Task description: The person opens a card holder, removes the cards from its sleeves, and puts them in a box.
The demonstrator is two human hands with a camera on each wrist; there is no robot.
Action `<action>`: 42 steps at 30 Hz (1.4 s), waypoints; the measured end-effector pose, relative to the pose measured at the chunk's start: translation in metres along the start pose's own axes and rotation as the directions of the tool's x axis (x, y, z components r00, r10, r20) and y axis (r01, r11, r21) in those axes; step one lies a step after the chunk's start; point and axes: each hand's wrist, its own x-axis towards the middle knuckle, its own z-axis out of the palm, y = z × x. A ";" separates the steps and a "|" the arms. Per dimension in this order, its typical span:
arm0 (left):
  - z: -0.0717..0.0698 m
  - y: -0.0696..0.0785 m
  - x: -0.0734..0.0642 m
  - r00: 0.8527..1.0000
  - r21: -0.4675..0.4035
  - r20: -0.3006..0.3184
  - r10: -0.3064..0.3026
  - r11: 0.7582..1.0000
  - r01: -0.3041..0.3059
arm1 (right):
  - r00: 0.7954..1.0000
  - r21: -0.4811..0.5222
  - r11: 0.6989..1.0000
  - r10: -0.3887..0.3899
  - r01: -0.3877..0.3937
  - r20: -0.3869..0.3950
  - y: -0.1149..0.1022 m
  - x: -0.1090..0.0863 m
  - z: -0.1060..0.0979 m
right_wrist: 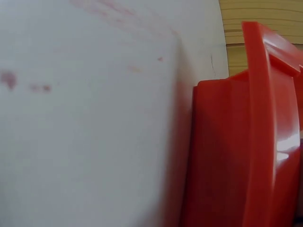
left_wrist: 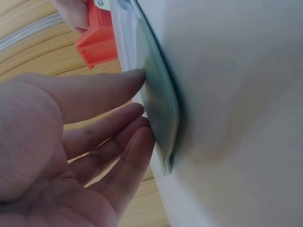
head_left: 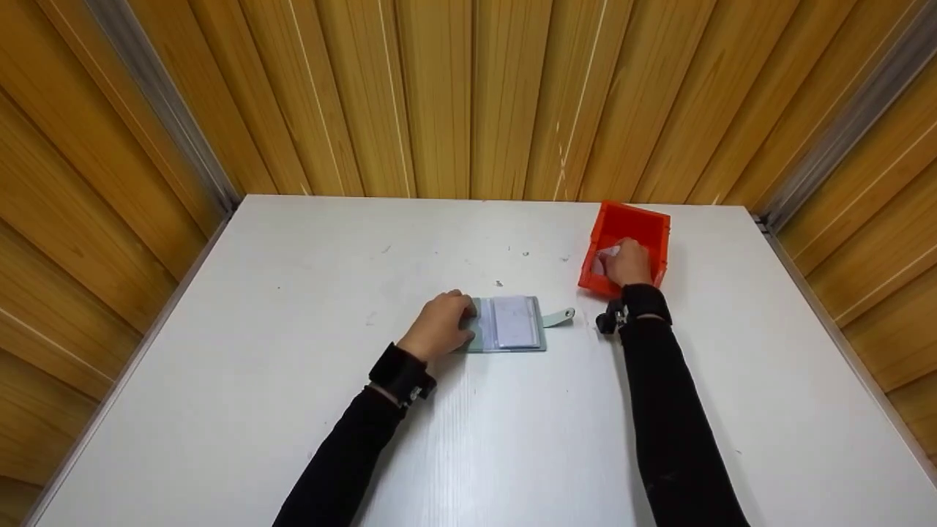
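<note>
An open pale-green card holder with clear sleeves lies flat on the table in the head view. Its strap with a snap points right, and a whitish card shows in the right-hand sleeve. My left hand rests at the holder's left side; in the left wrist view its thumb and extended fingertips touch the green cover. Farther right, my right hand is inside a red bin, fingers bent on a thin pale card. The right wrist view shows only the bin's outside, hiding the fingers.
The white table has small scuffs and specks behind the card holder. Wood-patterned panels rise at the back and both sides, with metal posts in the corners. The bin's raised rim surrounds my right hand.
</note>
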 end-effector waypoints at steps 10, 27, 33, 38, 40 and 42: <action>-0.004 0.000 0.000 1.000 -0.003 0.004 -0.025 1.000 0.025 | 0.998 -0.191 0.980 -0.058 0.054 -0.019 -0.009 -0.002 0.003; -0.006 0.000 0.000 1.000 -0.020 0.006 -0.014 1.000 0.014 | 0.999 -0.126 0.992 -0.024 0.020 -0.034 -0.014 -0.001 0.008; -0.006 -0.001 -0.001 1.000 -0.005 -0.002 0.003 1.000 -0.003 | 0.998 -0.128 0.991 -0.052 0.046 -0.046 -0.013 -0.003 0.008; -0.007 0.000 -0.001 1.000 -0.010 0.011 -0.010 1.000 0.011 | 0.996 -0.118 0.991 -0.070 0.063 -0.057 -0.013 -0.005 0.007; -0.007 0.000 -0.001 1.000 -0.011 0.017 -0.015 1.000 0.015 | 0.995 -0.114 0.991 -0.076 0.069 -0.066 -0.013 -0.005 0.007; -0.008 0.000 -0.001 1.000 -0.012 0.017 -0.019 1.000 0.020 | 0.995 -0.109 0.992 -0.072 0.064 -0.070 -0.014 -0.005 0.007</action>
